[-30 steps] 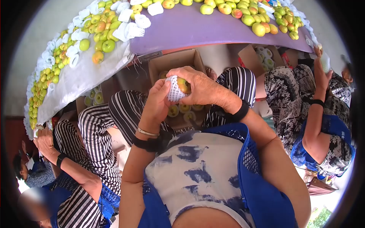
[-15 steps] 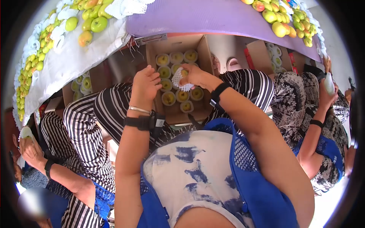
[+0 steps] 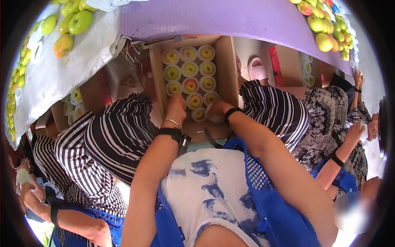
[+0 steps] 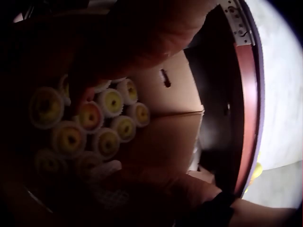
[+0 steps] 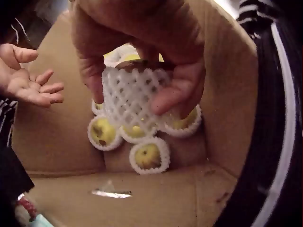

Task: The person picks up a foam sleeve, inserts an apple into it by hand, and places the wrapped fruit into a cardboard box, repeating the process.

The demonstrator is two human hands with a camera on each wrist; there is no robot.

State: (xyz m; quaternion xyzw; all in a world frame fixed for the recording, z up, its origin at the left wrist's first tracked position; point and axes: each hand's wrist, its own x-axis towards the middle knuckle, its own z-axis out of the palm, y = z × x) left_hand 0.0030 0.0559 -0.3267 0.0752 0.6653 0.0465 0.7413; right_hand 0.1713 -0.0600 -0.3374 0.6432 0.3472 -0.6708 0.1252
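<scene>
We record the right grip [image 5: 147, 33] clamped on a foam-netted apple [image 5: 130, 97], digits on two sides. It hangs upper centre in the right wrist view, over the carton [image 3: 227, 66]; in the head view it lies at the carton's lower right, mostly under the hand.

We judge the fruit firm, light enough for one hand and liable to bruise. The net should be soft and give fair purchase, though it could slip along the skin; we advise holding round the sides, through the mesh, with mild pressure.

The net is white, in open diamond mesh. Little skin shows, and that in shadow.

The left grip [image 5: 31, 78], left of that view, is empty, its fingers spread apart.

Below, packed apples [image 3: 189, 69] stand in frilled white nets, yellow-green, some blushed red.

Farther off, we note the purple-covered bench [image 3: 247, 18], with loose apples [image 3: 80, 22] at the frame's upper left and more at upper right.
</scene>
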